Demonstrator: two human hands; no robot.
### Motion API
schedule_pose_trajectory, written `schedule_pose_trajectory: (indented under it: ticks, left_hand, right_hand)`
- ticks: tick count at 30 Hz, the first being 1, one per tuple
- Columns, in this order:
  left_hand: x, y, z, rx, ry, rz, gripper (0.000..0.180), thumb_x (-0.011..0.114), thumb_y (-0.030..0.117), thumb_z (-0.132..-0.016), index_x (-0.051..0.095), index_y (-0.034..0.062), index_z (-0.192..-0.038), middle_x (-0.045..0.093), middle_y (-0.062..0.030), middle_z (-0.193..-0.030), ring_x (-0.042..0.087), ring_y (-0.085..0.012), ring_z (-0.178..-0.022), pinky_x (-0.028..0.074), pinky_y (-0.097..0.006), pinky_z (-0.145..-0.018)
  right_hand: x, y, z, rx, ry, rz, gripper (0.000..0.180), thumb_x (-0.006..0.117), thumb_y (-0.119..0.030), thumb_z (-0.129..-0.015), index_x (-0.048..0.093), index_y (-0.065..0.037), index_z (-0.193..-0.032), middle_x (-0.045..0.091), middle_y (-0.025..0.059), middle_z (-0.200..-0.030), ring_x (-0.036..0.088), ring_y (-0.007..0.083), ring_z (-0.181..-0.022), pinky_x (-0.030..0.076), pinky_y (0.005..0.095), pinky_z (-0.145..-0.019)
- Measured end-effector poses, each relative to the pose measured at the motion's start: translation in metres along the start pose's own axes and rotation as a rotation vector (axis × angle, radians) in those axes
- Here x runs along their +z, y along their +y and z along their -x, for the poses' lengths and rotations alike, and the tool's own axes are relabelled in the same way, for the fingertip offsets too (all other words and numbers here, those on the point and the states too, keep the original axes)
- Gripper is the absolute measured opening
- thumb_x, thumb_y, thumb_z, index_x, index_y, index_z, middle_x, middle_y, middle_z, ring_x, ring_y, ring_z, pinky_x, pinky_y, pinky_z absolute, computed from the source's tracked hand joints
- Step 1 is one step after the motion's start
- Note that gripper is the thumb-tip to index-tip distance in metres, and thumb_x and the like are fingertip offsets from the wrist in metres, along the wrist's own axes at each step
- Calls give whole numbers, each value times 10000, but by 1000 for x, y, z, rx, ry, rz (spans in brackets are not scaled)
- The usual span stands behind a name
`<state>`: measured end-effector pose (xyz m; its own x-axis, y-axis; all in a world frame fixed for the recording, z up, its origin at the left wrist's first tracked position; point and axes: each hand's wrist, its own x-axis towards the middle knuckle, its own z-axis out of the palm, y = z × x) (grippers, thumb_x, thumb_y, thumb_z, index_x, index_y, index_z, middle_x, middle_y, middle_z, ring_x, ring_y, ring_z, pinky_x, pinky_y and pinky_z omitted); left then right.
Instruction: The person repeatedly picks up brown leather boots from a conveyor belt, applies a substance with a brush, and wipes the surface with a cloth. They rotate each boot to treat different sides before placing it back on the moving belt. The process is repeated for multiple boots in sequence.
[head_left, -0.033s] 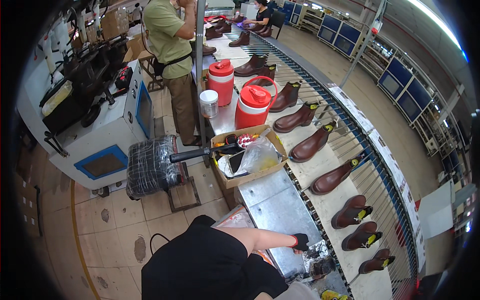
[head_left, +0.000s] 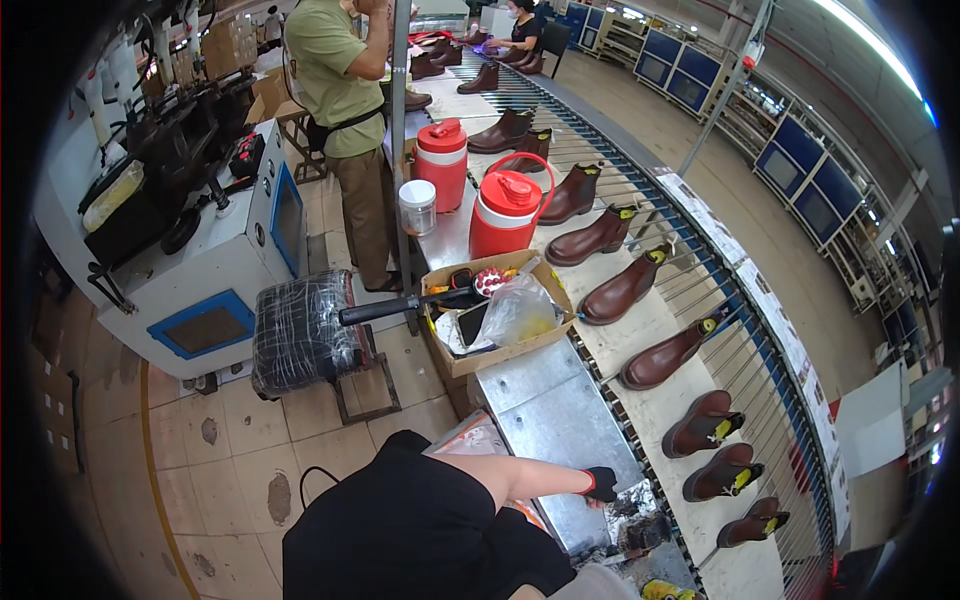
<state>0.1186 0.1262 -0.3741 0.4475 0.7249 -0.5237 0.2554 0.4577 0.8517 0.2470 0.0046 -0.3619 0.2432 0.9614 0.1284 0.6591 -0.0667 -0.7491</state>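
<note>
One arm shows, entering from the lower centre of the frame in a black sleeve: the right hand (head_left: pixel 601 484), in a dark glove, lies on the steel bench top (head_left: pixel 545 415) at lower centre-right. Whether its fingers are spread or closed on something cannot be told; the glove hides them. The left hand is out of view.

Item, nearest the hand: a dark, crumpled heap of scraps or tools (head_left: pixel 632 520), just below and right of the glove, too blurred to name.

Item: a row of brown ankle boots (head_left: pixel 664 358) on a curved conveyor (head_left: pixel 760 330), running from upper centre down to lower right, near the hand but apart from it.

Item: an open cardboard box (head_left: pixel 497 312) at centre, with a clear plastic bag (head_left: pixel 518 310) and small oddments, a black handle (head_left: pixel 385 307) jutting out to its left.

Item: two red insulated jugs (head_left: pixel 505 211) and a small lidded cup (head_left: pixel 416 206), above the box.

Item: a co-worker in a green shirt (head_left: pixel 330 70), upper centre-left, standing by a white machine (head_left: pixel 190 270).

Risks, as judged: the glove sits close to the conveyor's edge, so a sleeve or finger might catch on a passing boot or the rollers; the protruding handle, at hip level beside the aisle, could be knocked and drag the box off the bench; the jugs stand near the bench edge and might tip if jostled.
</note>
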Motion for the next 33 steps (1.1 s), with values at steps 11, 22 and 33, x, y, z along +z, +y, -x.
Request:
schedule_pose_trajectory:
  ticks: [11,22,33]
  left_hand:
    - [-1,-15,0,24,-54,68,279,451,153,-812,658,-28,-764,679,-112,-742,664,-183,-597,546,-299,-525]
    - [0,-23,-11,71,-81,99,205,449,78,-776,610,0,-677,648,-111,-647,646,-209,-522,511,-297,-443]
    - [5,-7,8,62,-45,57,243,477,150,-799,618,-16,-691,651,-118,-646,639,-197,-512,512,-292,-452]
  right_hand:
    - [2,-5,8,45,-53,-35,272,561,-207,-821,548,-5,-1002,589,109,-791,543,230,-604,431,336,-518]
    - [3,-12,15,138,-137,-108,225,554,-189,-814,564,-20,-962,592,87,-748,545,207,-548,430,316,-463]
    - [-6,-8,31,404,-230,-285,181,547,-170,-808,579,-34,-923,595,66,-705,548,183,-493,429,296,-408]
